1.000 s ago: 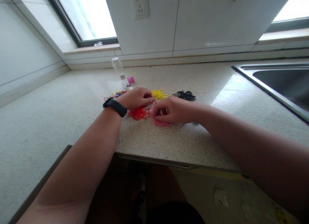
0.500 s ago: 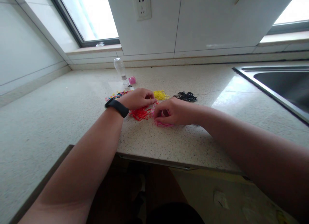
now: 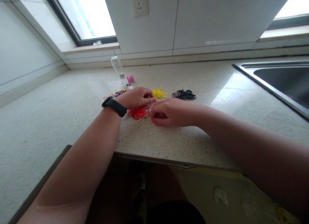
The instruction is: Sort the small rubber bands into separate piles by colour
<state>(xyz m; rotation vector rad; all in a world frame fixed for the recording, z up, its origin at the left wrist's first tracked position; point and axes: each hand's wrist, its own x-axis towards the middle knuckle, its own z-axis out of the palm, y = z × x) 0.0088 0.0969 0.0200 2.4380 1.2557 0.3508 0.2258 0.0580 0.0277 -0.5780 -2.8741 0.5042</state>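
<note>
My left hand (image 3: 139,97), with a black watch (image 3: 114,106) on its wrist, is closed with thumb and fingertips together above a pile of red rubber bands (image 3: 138,112). Whatever it pinches is too small to make out. Just right of the red pile, my right hand (image 3: 167,112) rests low on the counter, fingers curled in and tips hidden. Yellow rubber bands (image 3: 159,93) lie behind both hands. To the right is a heap of black rubber bands (image 3: 184,94). Mixed coloured bands (image 3: 117,93) show partly behind my left wrist.
A clear bottle (image 3: 117,69) stands upside down at the back left beside a pink cap-like piece (image 3: 130,78). A steel sink (image 3: 277,79) is set into the speckled counter (image 3: 149,140) at the right. The tiled wall holds a socket (image 3: 139,4).
My right hand has closed further and come down over the pink bands, which are now mostly hidden. My left hand stays nearly in place. The whole view has shifted slightly.
</note>
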